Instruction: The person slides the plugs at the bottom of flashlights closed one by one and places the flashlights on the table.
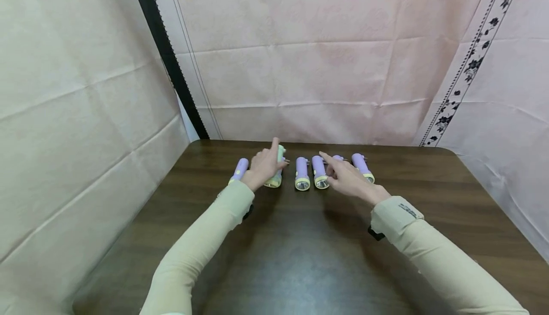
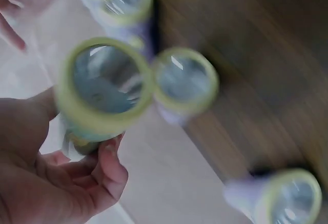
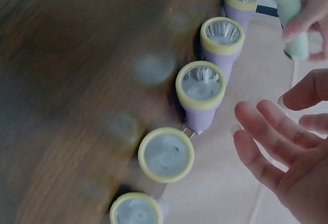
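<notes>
My left hand [image 1: 264, 165] holds a pale green flashlight [image 2: 105, 85] with a yellow rim, raised over the row, its lens facing the left wrist camera. Fingers curl around its body, and its tail points down in the right wrist view. Several purple flashlights [image 1: 302, 174] with yellow rims form a row along the back of the table, lenses toward me. My right hand [image 1: 349, 179] hovers over the right part of the row, fingers spread and loosely bent, holding nothing. It partly hides one purple flashlight [image 1: 338, 157] in the head view.
The flashlights stand on a dark brown wooden table [image 1: 266, 258]. Right behind its far edge hangs a pale cloth [image 1: 300, 76], with another cloth [image 1: 86, 115] along the left side. A purple flashlight [image 1: 362, 166] is at the row's right end.
</notes>
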`<state>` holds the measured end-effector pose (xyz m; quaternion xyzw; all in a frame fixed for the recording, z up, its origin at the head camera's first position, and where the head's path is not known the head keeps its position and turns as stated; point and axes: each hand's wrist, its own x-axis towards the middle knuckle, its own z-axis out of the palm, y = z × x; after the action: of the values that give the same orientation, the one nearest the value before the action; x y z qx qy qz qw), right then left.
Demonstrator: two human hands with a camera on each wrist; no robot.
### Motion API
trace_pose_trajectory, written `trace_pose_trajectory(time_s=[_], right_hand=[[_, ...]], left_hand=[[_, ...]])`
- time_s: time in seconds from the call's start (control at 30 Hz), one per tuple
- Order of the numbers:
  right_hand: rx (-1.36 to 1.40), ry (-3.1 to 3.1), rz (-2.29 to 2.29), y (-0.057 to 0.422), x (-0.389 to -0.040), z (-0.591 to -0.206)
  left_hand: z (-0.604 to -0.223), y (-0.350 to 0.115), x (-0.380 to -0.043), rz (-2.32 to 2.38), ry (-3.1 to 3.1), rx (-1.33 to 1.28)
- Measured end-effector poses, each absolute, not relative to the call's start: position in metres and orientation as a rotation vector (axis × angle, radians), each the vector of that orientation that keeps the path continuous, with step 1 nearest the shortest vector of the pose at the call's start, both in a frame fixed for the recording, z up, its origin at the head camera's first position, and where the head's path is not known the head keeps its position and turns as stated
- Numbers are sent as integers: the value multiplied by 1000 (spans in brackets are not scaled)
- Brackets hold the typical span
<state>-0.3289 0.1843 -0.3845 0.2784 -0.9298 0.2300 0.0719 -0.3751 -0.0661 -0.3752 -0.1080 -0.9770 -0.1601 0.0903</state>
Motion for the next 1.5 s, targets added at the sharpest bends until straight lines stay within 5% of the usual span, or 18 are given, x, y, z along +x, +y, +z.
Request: trace_pose_trajectory(time_s=[0.6, 1.5], right_hand=[[862, -2807, 653, 197, -325, -383], [840, -2748, 629, 205, -325, -387]], left_hand=[[-411, -103, -416, 170, -3075, -196], [-428, -93, -428, 241, -3169, -132]])
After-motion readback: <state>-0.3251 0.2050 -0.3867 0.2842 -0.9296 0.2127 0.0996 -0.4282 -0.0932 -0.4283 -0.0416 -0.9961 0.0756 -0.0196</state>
